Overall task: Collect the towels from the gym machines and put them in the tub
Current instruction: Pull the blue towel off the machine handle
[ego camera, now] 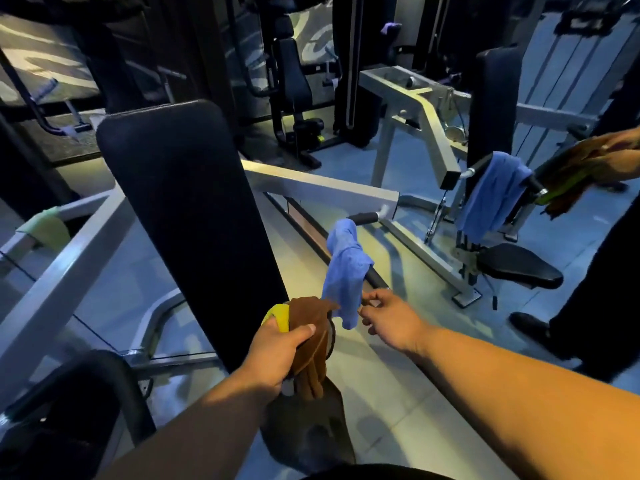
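At machine handle (372,277): right hand (391,322) reaches blue towel (346,271); no writing legible.

No readable text, label, brand, number or sign anywhere in the frame. Pale swirling shapes on the dark wall panel (45,60) at upper left and upper centre, too blurred and cut off to read as letters. Nothing legible on the machines or towels.

A blue towel (346,271) hangs crumpled over the near machine's black handle bar (375,277), its tail drooping below. Left of the bar, a brown towel (311,336) and a yellow towel (280,316) are bunched together. Far right of it, another blue towel (491,194) drapes over a second machine's handle.
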{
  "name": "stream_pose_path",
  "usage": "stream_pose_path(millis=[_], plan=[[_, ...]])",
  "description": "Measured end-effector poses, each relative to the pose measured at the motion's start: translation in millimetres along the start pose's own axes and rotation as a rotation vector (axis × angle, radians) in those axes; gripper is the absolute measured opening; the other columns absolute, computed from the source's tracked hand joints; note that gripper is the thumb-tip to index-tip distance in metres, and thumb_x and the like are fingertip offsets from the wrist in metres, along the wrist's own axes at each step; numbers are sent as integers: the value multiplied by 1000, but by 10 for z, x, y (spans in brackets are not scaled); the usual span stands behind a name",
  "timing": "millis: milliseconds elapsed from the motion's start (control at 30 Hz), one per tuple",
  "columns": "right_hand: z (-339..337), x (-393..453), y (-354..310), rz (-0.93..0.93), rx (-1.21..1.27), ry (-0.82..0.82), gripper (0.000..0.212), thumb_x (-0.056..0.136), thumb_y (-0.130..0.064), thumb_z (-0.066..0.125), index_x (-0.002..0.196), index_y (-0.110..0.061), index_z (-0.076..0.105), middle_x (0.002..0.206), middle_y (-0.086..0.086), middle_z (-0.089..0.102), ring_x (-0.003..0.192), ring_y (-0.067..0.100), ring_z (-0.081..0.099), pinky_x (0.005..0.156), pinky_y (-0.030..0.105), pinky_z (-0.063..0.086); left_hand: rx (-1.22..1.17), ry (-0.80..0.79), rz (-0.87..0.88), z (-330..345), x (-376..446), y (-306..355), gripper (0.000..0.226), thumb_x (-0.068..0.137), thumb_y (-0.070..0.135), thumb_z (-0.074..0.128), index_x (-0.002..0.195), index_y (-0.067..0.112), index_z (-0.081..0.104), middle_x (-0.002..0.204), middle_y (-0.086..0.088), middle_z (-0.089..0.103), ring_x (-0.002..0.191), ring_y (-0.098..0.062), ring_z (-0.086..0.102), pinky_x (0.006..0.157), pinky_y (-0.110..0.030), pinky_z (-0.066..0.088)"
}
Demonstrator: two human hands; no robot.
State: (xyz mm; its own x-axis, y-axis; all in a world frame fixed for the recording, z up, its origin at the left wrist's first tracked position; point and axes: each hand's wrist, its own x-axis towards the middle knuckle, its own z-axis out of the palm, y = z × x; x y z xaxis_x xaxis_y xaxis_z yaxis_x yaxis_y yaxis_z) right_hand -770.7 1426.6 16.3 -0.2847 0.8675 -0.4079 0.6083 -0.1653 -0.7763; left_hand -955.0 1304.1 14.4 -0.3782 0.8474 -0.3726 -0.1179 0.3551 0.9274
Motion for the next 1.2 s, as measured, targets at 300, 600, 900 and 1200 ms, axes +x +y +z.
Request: stream_pose_path(millis=[300,600,900,1200], plan=[[-297,855,-297,-219,-374,10,63,96,-20,54,155,-27,36,134,9,67,112,31,67,96,39,54,-80,56,-61,2,229,163,33,105,-9,57,95,18,73,66,14,82,69,-2,79,56,-9,57],[-683,1572,-419,-320,-646,-86,63,98,-28,52,158,-29,33,137,12,58,117,35,63,95,44,53,-129,305,-112,374,490,269,23,100,-1,68,115,12,79,90,0,87,95,-21,83,68,-21,62],[-862,1885,-346,-491,-666,-187,28,100,-30,58,124,-16,57,118,6,67,111,30,64,81,31,38,-204,488,-157,925,755,401,17,97,-1,74,109,11,74,95,-10,81,83,-22,75,68,-28,59],[-999,1983,-383,-672,-428,-277,11,102,-23,56,91,-18,56,92,0,57,82,20,52,71,30,33,-256,541,-155,1141,778,562,15,98,0,73,110,10,74,101,-13,79,91,-27,73,73,-32,55]])
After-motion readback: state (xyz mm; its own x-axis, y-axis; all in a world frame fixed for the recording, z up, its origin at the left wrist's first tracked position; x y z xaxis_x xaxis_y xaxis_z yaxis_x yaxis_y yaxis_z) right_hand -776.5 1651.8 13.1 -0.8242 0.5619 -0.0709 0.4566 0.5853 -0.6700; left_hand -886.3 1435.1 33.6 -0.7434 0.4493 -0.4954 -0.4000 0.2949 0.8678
